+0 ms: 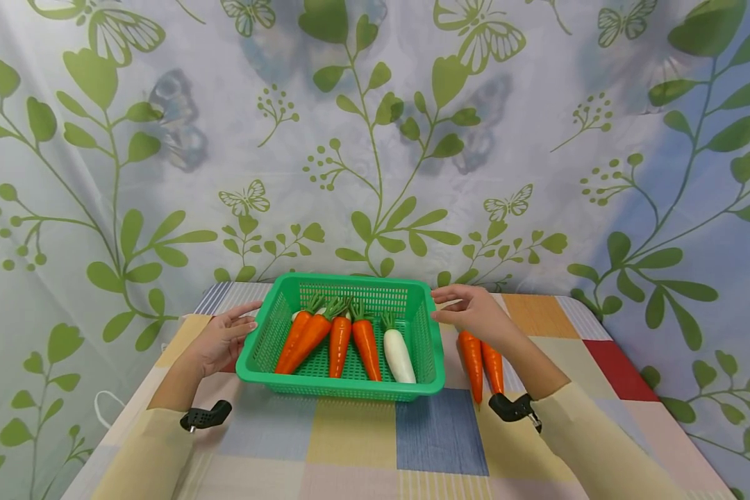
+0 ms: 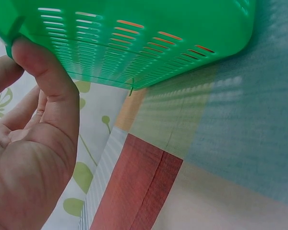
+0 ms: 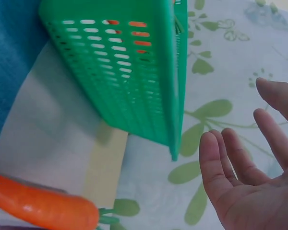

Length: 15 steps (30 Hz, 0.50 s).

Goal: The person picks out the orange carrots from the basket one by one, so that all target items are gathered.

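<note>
A green plastic basket (image 1: pixel 344 390) stands between the two hands, with several orange carrots (image 1: pixel 340 340) and a white radish (image 1: pixel 400 355) inside. My left hand (image 1: pixel 225 337) is at the basket's left side. In the left wrist view, a fingertip of the left hand (image 2: pixel 43 129) is right at the rim, with the other fingers loosely bent. My right hand (image 1: pixel 469 312) is by the right rim. In the right wrist view, the right hand (image 3: pixel 249 182) is apart from the basket (image 3: pixel 120 72), its fingers relaxed and holding nothing.
Two more carrots (image 1: pixel 471 357) lie on the cloth to the right of the basket, below the right forearm. A patchwork tablecloth (image 1: pixel 350 430) covers the table. Behind it hangs a curtain (image 1: pixel 225 139) printed with leaves and butterflies. A white cord (image 1: pixel 102 410) shows at the left edge.
</note>
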Each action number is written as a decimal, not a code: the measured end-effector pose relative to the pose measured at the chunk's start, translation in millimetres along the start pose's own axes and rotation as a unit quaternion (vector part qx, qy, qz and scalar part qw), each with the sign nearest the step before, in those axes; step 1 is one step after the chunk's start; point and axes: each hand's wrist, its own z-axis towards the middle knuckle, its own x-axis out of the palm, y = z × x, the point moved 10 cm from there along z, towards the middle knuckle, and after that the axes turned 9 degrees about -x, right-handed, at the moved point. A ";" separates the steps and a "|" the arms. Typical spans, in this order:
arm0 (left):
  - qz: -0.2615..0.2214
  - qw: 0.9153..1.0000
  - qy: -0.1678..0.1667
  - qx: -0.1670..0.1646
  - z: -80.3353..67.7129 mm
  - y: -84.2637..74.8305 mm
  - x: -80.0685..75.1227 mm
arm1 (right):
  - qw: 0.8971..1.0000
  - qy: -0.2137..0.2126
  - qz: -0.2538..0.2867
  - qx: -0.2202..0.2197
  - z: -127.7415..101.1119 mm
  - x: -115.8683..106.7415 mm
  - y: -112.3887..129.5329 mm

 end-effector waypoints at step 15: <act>-0.006 1.000 0.016 0.016 0.5 0.2 2.4 | 0.997 0.071 -0.020 -0.013 30.3 25.3 37.3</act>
